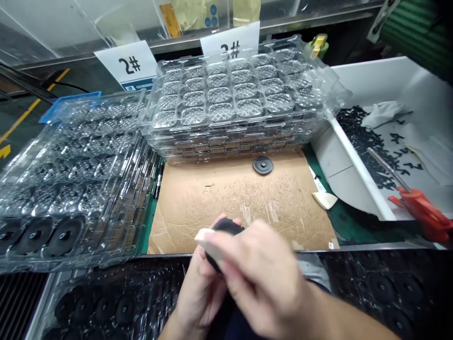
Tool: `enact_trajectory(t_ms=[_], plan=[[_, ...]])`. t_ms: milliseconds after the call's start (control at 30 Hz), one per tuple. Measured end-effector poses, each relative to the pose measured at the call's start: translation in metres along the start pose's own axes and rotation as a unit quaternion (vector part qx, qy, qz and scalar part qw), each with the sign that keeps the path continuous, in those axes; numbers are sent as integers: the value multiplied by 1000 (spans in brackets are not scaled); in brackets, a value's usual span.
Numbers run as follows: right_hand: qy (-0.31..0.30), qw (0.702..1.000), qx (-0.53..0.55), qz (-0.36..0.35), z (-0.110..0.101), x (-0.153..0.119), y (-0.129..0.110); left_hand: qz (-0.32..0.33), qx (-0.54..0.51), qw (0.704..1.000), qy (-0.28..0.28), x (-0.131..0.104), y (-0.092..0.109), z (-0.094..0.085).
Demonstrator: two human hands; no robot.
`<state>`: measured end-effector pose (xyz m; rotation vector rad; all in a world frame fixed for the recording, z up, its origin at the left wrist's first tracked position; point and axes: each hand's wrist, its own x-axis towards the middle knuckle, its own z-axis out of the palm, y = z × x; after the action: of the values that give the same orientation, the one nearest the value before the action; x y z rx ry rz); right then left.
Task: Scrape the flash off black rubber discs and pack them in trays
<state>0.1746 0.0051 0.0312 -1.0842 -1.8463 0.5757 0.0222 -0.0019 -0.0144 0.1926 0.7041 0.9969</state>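
My left hand [201, 288] is closed around a black oval rubber part [226, 226] in front of the cardboard's near edge. Over it, my right hand [265, 269] grips a pale flat scraper [205, 234] whose tip lies across the black part. Motion blurs the right hand, and the fingers cover much of the part. A similar black oval part [263, 165] with a small centre stud lies alone on the cardboard sheet [226, 189].
Stacked clear plastic trays [226, 113] stand behind the cardboard. More trays with black parts [63, 236] are at left. A white bin [354, 165] at right holds small black pieces; a red-handled tool [421, 208] rests by its edge. Another pale scraper [324, 200] lies nearby.
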Motion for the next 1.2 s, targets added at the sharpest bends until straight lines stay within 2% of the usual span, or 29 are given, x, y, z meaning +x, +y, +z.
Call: enact_trajectory(t_ms=[67, 133, 167, 233, 300, 400, 467, 533, 600, 700, 733, 800, 867, 933, 1033, 1100, 1133, 1200], plan=[[-77, 996, 29, -26, 6, 2, -7, 7, 9, 1000, 25, 0, 1, -2], [-123, 992, 20, 5, 11, 4, -7, 27, 11, 999, 45, 0, 0, -3], [-120, 993, 0, 19, 14, 6, -5, 28, 7, 999, 44, 0, -2, -3], [-75, 995, -51, 36, 18, 11, -3, 8, -4, 1000, 19, 2, -3, -1], [-51, 996, -66, 18, 19, 13, -2, -19, -12, 1000, -11, 3, -2, -1], [-125, 992, -20, -9, 9, 9, -2, -31, -6, 999, -26, 4, 4, -5], [-164, 986, -21, 30, -2, 2, -2, -23, 4, 999, -27, 4, 8, -10], [-150, 983, -81, 69, -9, 0, -2, -15, 5, 999, -42, 5, 8, -12], [-117, 983, -133, 43, -10, 4, -1, -33, 1, 998, -56, 5, 8, -10], [-111, 990, -84, -36, -5, 17, 8, -60, 2, 997, -42, 4, 8, -4], [-119, 991, -53, -29, -3, 21, 14, -57, 1, 998, -37, 4, 9, -4], [-112, 993, -30, 36, 1, 23, 29, -44, -11, 998, -38, 3, 11, -5], [-90, 988, -41, 116, 8, 13, 47, -54, -23, 997, -47, 1, 13, -9], [-85, 982, -46, 164, 18, -7, 64, -62, -34, 996, -55, 1, 14, -14], [-146, 974, -44, 166, 35, -44, 87, -56, -50, 995, -63, 1, 14, -18], [-179, 970, -55, 154, 40, -58, 95, -58, -58, 994, -70, 3, 14, -19], [-184, 968, -62, 156, 38, -60, 96, -64, -60, 993, -75, 4, 14, -18], [-157, 969, -74, 177, 28, -52, 85, -75, -54, 992, -85, 5, 15, -16]])
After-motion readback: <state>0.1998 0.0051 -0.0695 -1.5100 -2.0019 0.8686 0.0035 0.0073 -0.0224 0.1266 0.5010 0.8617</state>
